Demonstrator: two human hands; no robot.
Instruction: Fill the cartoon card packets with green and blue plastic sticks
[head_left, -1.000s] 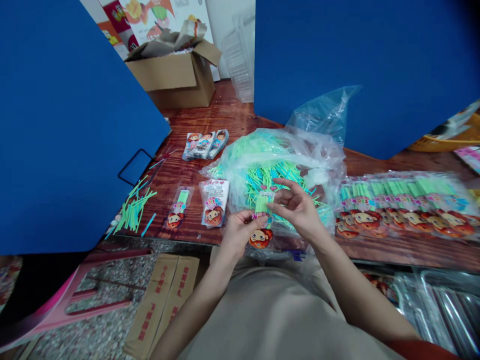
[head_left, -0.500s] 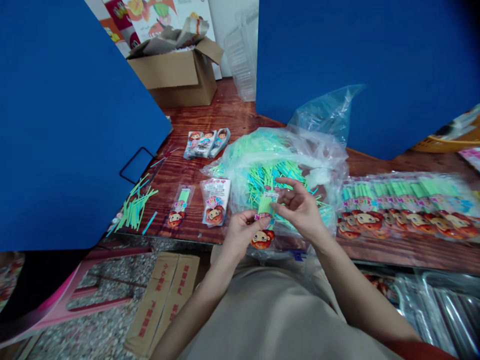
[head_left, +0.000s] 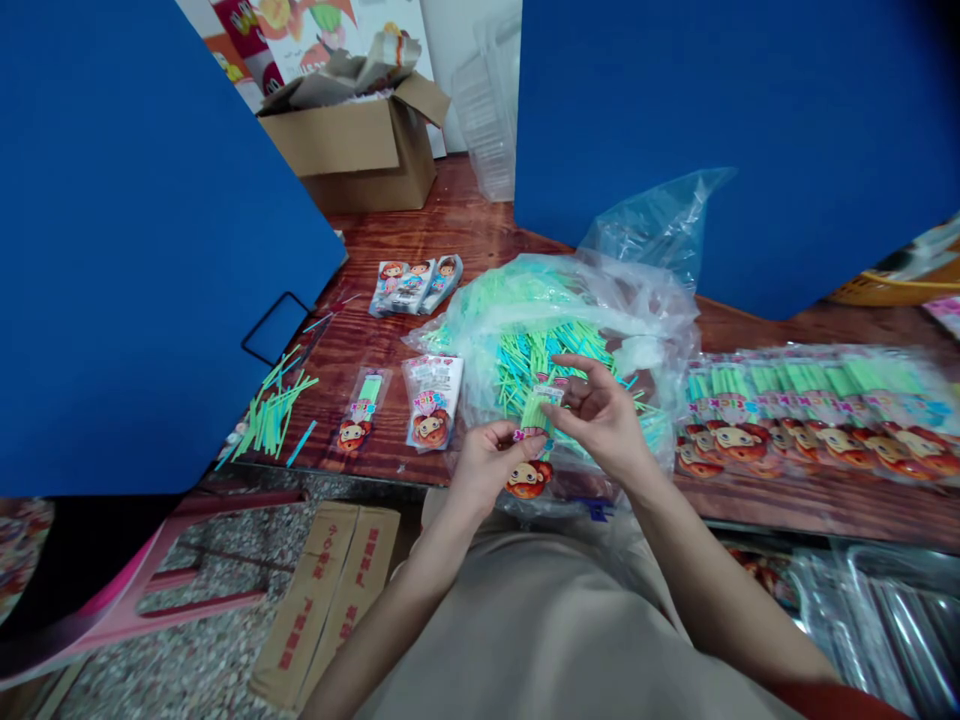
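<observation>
A small clear packet [head_left: 533, 412] of green candy sticks, printed with a cartoon face at its lower end, is pinched in my left hand [head_left: 489, 462] at its middle. My right hand [head_left: 601, 415] is at the packet's upper right edge, thumb against it and index finger raised; its other fingers curl behind and are partly hidden. Just beyond the packet, a large clear plastic bag [head_left: 637, 305] lies open with loose green and blue sticks [head_left: 517, 365] in it. Left of my hands are a stack of flat printed packets [head_left: 433, 400] and one filled packet [head_left: 362, 410].
Filled packets [head_left: 810, 415] lie in an overlapping row at right. Loose sticks [head_left: 271, 415] are piled at the table's left edge. Several printed packets [head_left: 415, 287] lie farther back, before a cardboard box [head_left: 352, 150]. Blue panels [head_left: 150, 250] stand left and right.
The packet stays between my hands, which have barely moved. The view has shifted slightly, and the green sticks' upper ends look a little lower at the packet's mouth.
</observation>
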